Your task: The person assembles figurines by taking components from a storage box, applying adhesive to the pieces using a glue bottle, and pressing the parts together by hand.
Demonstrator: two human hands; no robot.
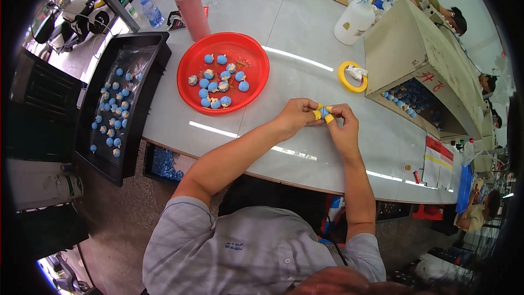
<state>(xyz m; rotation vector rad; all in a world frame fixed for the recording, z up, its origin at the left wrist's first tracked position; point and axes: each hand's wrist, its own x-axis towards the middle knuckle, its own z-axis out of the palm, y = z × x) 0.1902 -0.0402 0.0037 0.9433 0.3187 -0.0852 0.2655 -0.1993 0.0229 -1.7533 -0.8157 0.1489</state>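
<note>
Over the pale tabletop (300,27), left hand (296,116) and right hand (345,129) pinch one small blue piece (324,113) together: fine fingertip work, seemingly, with steady pressure likely needed next.

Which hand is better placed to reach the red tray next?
Probably the left hand: it is nearer the red tray; the right hand sits farther off. Both hold the small blue piece, so the right would likely need to hold it alone.

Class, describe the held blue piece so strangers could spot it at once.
Find the pale table, then the round red tray. To its right, the left hand and right hand meet. Between their yellow-covered fingertips is the blue piece, pinched, unlike the tray's loose balls.
</note>
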